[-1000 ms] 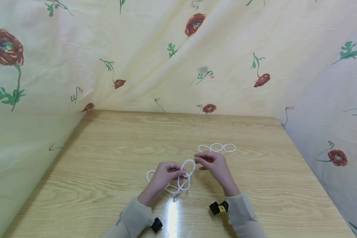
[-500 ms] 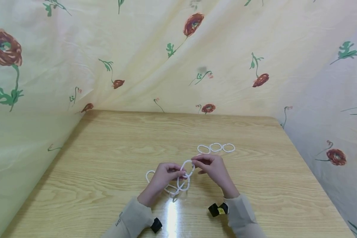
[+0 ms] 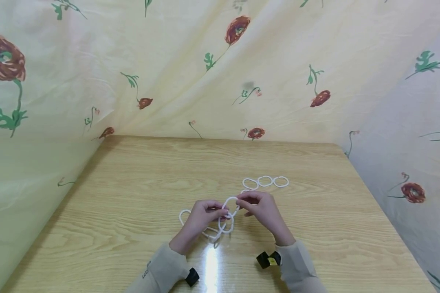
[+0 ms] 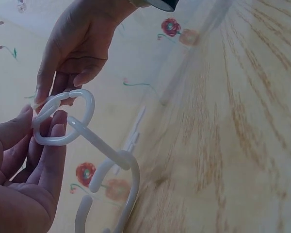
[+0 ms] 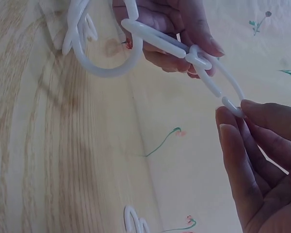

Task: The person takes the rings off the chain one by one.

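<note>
My left hand (image 3: 201, 215) pinches a chain of white plastic links near its upper end. My right hand (image 3: 258, 205) pinches the rim of the end link (image 3: 231, 198) between thumb and fingers. In the right wrist view, this end link (image 5: 228, 77) shows a small split in its side and hooks through the link beside it, where the left thumb and fingers hold. More linked rings hang below; in the left wrist view one lower link (image 4: 134, 182) shows a gap in its side. Some of the chain is hidden behind the left hand.
Three loose white links, the left one (image 3: 250, 184), the middle one (image 3: 265, 181) and the right one (image 3: 280, 181), lie in a row beyond the right hand. Another link (image 3: 245, 191) is partly hidden behind that hand. Floral cloth (image 3: 190, 81) surrounds the wooden table (image 3: 150, 171).
My right hand has come slightly down to the end link, and its fingertips now pinch the rim. The left hand has stayed nearly still, holding the chain.
</note>
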Demonstrator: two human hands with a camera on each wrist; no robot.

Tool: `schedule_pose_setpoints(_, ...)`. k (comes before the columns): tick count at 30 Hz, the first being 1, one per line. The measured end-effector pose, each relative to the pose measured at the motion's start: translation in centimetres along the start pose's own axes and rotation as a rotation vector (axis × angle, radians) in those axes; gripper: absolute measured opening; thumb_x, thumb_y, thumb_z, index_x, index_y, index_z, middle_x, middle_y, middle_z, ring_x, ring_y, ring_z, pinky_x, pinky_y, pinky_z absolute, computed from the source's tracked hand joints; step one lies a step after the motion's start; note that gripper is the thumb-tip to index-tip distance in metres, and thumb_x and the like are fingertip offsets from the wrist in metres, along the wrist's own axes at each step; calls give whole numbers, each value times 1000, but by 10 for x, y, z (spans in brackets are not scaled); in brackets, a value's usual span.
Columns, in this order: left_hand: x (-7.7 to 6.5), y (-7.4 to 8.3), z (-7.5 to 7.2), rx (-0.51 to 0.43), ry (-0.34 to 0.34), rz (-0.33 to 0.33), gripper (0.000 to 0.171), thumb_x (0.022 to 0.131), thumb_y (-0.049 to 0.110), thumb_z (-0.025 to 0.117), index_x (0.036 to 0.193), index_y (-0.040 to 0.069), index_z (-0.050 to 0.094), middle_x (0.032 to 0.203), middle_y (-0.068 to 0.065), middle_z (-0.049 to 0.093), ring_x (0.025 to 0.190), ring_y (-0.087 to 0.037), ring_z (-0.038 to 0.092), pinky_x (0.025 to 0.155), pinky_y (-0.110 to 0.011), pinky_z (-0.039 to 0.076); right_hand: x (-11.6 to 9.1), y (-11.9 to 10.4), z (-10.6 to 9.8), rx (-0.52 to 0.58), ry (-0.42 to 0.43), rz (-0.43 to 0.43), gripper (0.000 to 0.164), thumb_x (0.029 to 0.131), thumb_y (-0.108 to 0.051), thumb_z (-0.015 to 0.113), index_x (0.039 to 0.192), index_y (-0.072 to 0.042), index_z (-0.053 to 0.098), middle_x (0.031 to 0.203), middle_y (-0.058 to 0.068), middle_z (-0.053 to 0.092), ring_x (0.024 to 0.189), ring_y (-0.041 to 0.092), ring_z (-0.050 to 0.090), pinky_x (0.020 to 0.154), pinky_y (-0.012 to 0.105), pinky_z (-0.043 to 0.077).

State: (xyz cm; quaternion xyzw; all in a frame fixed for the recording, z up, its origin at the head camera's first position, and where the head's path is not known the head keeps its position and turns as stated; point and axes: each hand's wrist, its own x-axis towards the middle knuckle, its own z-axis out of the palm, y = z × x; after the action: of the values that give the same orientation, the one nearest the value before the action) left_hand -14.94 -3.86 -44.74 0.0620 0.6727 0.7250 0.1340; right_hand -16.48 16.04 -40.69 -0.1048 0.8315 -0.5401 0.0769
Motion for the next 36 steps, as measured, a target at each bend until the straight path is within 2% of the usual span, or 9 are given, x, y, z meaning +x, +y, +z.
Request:
schedule_pose_setpoints(4,0,0,0,-2,-9,-7,25,89,3,67,106,-15,64,98,-25,72,74,-6,70,78,-29,62,-2,-3,-1,-7,17,-4,18,89,-11,70,101,2,71,98,18,72,79,13,68,61,25,61)
schedule_pose_setpoints(11,0,0,-1,30,-92,16,26,91,6,66,107,-15,64,99,-27,71,79,-7,70,78,-29,61,-4,-8,-1,12,66,-19,17,88,-9,70,101,3,71,97,19,72,78,7,67,62,26,61)
schedule_pose_setpoints(18,-1,-2,-3,73,-158,71,35,87,20,72,106,-9,66,95,-16,74,83,-6,70,77,-24,60,-5,-12,-1,38,110,-14,21,88,-10,71,102,5,70,93,20,71,75,1,64,61,25,61)
schedule_pose_setpoints(20,-1,-3,-3,79,-161,77,35,86,20,73,106,-9,67,96,-15,75,85,-8,71,78,-25,60,-5,-12,-2,43,115,-11,22,88,-11,71,102,6,70,93,20,71,74,1,64,62,24,61)
schedule_pose_setpoints(27,2,-2,-2,101,-137,6,27,88,6,69,109,-10,65,104,-25,71,94,-22,72,84,-28,60,-5,-12,-3,66,127,5,24,88,-12,71,103,7,69,93,19,72,74,2,66,62,25,61)
schedule_pose_setpoints(30,2,-2,-1,105,-135,15,26,88,4,68,109,-11,65,104,-27,70,94,-26,72,84,-28,60,-5,-12,-3,75,134,8,25,88,-12,72,103,7,69,94,19,72,75,5,67,62,26,62)
schedule_pose_setpoints(36,0,1,-1,94,-153,12,28,89,7,68,110,-11,64,104,-26,70,94,-24,72,86,-29,60,-5,-11,-4,95,145,9,23,88,-11,71,103,6,69,94,19,72,76,7,68,63,27,62)
